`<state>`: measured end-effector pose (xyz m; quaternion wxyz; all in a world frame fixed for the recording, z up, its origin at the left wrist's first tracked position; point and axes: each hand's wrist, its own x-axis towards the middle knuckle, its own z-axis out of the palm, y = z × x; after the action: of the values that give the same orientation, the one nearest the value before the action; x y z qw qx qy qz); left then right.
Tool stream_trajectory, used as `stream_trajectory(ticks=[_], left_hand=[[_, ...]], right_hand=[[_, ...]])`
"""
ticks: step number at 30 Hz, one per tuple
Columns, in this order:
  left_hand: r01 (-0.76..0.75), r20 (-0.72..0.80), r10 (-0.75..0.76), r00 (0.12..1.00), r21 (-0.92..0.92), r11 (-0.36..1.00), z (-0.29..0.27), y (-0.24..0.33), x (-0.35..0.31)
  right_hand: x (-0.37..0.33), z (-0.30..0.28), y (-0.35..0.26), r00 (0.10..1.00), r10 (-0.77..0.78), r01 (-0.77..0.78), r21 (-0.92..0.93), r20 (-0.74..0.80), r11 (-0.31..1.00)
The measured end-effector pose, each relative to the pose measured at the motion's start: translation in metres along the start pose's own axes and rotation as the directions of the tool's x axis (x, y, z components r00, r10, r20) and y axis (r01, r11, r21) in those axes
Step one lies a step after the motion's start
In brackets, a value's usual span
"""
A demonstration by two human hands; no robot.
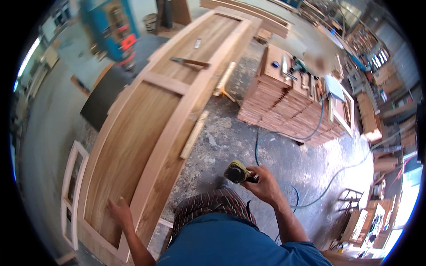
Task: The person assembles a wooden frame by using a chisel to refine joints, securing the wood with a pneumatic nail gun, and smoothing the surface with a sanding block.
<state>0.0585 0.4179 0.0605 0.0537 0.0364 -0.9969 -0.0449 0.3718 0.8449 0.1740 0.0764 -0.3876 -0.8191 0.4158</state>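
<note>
In my right hand [265, 185] is a palm-sized yellow-and-black tool [236, 172], which looks like a tape measure. The fingers are closed round its side, and it hangs above the floor in front of my legs. My left hand [120, 213] is over the near end of a long framed wooden door panel [141, 128], fingers apart and holding nothing. Whether the fingertips touch the wood, I cannot tell. Farther along the panel lie a long tool [191, 62] with a dark metal end and a wooden handle, and a small pale piece [197, 43].
A stack of reddish boards [284, 108] on the right carries hand tools and a blue-white sheet [334, 88]. From it a teal hose [257, 148] trails over the floor. A small white frame [66, 195] leans left of the panel. A blue machine [111, 33] stands at the far left.
</note>
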Motion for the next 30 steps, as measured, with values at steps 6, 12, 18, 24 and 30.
stream_trajectory(ticks=[6, 12, 18, 24, 30], left_hand=[[-0.309, 0.188, 0.363, 0.912, -0.265, 0.913, 0.005, 0.187, -0.021], [-0.464, 0.026, 0.506, 0.862, -0.358, 0.810, 0.034, 0.297, -0.024], [-0.518, -0.089, 0.555, 0.827, -0.504, 0.691, 0.052, 0.452, -0.001], [-0.488, -0.118, 0.505, 0.855, -0.513, 0.706, 0.059, 0.650, 0.056], [-0.330, -0.093, 0.317, 0.944, -0.295, 0.897, 0.100, 0.715, 0.151]], right_hand=[[0.050, -0.089, 0.085, 0.991, 0.071, -0.074, -0.023, -0.113, 0.997], [0.127, -0.167, 0.136, 0.976, 0.134, -0.130, 0.034, -0.172, 0.991], [0.226, -0.241, 0.170, 0.948, 0.118, -0.156, -0.109, -0.295, 0.982], [0.314, -0.322, 0.190, 0.902, -0.155, -0.036, -0.426, -0.404, 0.904], [0.415, -0.366, 0.242, 0.908, -0.085, -0.149, -0.505, -0.410, 0.850]])
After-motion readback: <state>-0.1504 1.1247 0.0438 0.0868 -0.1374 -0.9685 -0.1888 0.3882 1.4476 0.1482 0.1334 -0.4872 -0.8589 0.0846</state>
